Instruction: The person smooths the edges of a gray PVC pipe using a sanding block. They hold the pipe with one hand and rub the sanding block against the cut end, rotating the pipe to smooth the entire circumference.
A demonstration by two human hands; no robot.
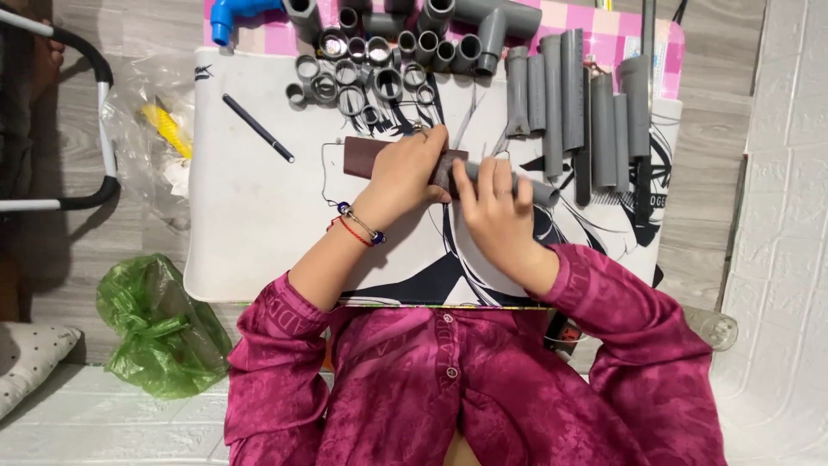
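Head view, looking down on a low white table with a black line drawing (259, 224).

Short grey plastic pipe (542, 192) near the middle of the table, long axis running left to right, free end pointing toward the right edge, near end hidden under the hands. Right hand (498, 214) closed around that pipe, fingers curled over the top. Left hand (405, 173) pressed down on a dark brown rectangular sheet of sandpaper (362, 155), fingers wrapped over it where it meets the pipe; left end of the sheet lying flat and pointing toward the left edge. Whether the sheet wraps fully round the pipe: cannot tell.

Row of straight grey pipe lengths (573, 108) just beyond, toward the far right corner, laid side by side with long axes running front to back, the nearest almost touching the held pipe's end. Cluster of short grey rings and couplings (362, 78) along the far edge, smooth and round, open ends up. Grey tee and elbow fittings (492, 26) behind them, a blue elbow fitting (231, 13) at the far left corner. Slim black pen (257, 128) lying diagonally, well apart toward the left edge.

Crumpled green plastic bag (155, 324) on the floor off the near left corner.
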